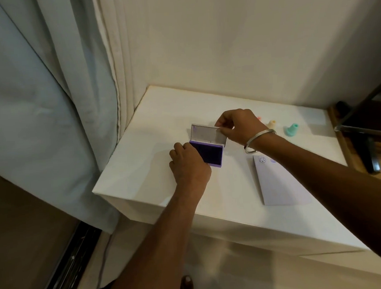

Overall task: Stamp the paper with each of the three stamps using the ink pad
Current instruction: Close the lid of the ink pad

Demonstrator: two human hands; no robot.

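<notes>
My right hand (pixel 240 126) pinches the far right corner of the clear, upright hinged lid (pixel 208 135) between thumb and fingertips; a silver metal bangle (pixel 260 140) circles that wrist. My left hand (pixel 189 163) has its fingers curled over the near left edge of the purple rectangular ink pad (pixel 209 154), covering that corner, so I cannot see how the thumb lies. The dark inked face is exposed. The pad sits on the white table (pixel 141 165), left of the pale rectangular paper (pixel 278 183), which my right forearm partly crosses; a smiley mark and a faint purple blot show near its far edge. Beyond the wrist stand a cream stamp (pixel 271 124) and a teal stamp (pixel 291 129); a pink stamp (pixel 259 118) is mostly hidden behind my hand.
</notes>
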